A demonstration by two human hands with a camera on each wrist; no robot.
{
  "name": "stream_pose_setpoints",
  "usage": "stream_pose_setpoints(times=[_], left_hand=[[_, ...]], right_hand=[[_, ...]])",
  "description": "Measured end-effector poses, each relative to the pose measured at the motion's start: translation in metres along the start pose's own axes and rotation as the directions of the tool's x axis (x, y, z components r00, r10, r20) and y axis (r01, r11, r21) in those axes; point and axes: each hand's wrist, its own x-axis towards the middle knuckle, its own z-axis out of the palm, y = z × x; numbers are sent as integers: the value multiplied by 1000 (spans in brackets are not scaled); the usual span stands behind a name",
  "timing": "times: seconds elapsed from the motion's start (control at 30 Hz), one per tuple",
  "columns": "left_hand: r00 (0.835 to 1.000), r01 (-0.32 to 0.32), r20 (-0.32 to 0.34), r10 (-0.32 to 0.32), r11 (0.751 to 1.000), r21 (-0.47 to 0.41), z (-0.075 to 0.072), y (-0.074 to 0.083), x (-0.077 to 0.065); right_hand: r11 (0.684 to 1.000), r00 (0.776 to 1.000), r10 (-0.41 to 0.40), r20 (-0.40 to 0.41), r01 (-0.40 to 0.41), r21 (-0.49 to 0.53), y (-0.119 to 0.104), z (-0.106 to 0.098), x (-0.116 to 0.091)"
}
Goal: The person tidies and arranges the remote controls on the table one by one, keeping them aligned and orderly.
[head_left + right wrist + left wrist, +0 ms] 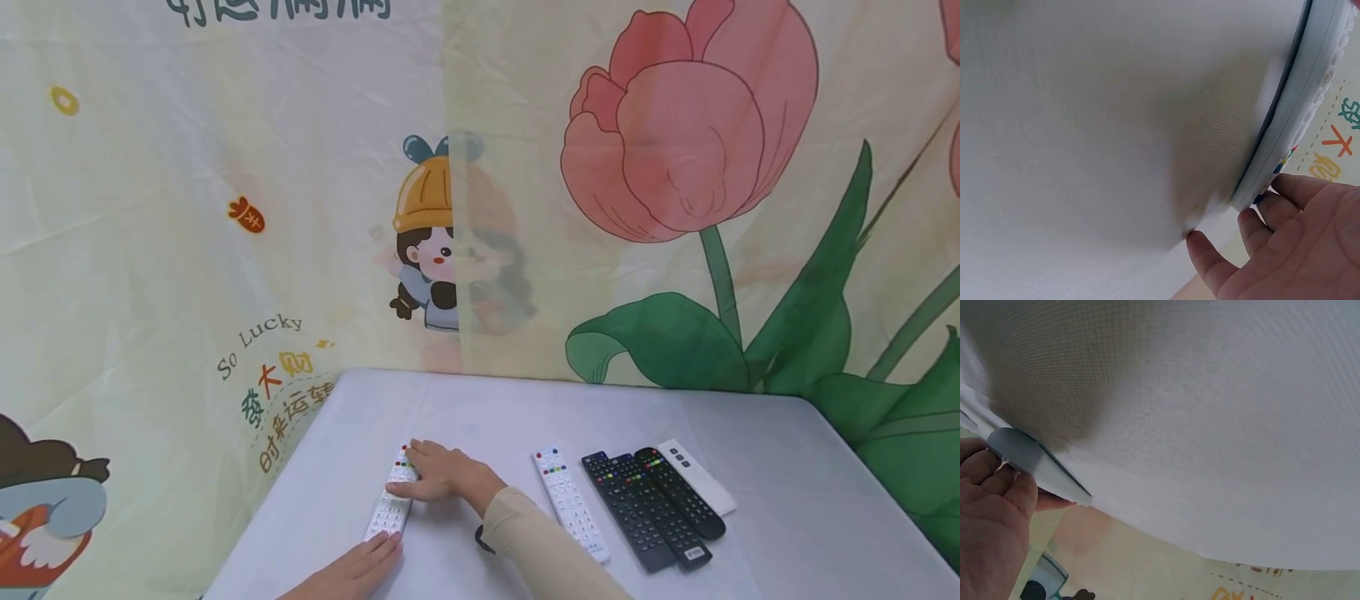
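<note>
A white remote control (387, 510) with coloured buttons near its top lies on the left part of the white table. My left hand (354, 570) rests its extended fingers on the lower end of that remote. Over the upper end reaches my right hand (446, 475), its fingers spread and its thumb lying across the buttons. In the left wrist view, the fingers of the left hand (991, 500) touch the grey-shaded end of the remote (1041, 465). From the right wrist view, fingertips of the right hand (1297, 231) meet the remote's end (1285, 137), and one fingertip touches the tabletop.
Right of the hands lies another white remote (572, 504). Beside it are several black remotes (626, 508) packed close together, with a plain white remote (697, 477) at their right. The white table (480, 408) backs onto a printed cloth (510, 350).
</note>
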Motion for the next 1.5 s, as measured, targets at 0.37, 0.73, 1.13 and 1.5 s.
stream_pose_setpoints(times=[0.37, 0.73, 1.13, 1.5], left_hand=[[1000, 10, 17, -10, 1000, -1, -3, 2, 0], [1000, 31, -2, -31, 999, 32, -2, 4, -2], [999, 21, -44, -17, 996, 91, -1, 4, -1], [998, 0, -57, 6, 994, 107, -1, 1, 0]], right_hand=[[1000, 1000, -8, -5, 8, -4, 1, 1, 1], [1000, 1000, -24, -18, 24, 2, 2, 3, 2], [1000, 999, -24, -37, 25, 0, 5, 4, 5], [1000, 999, -28, -41, 28, -3, 5, 3, 6]])
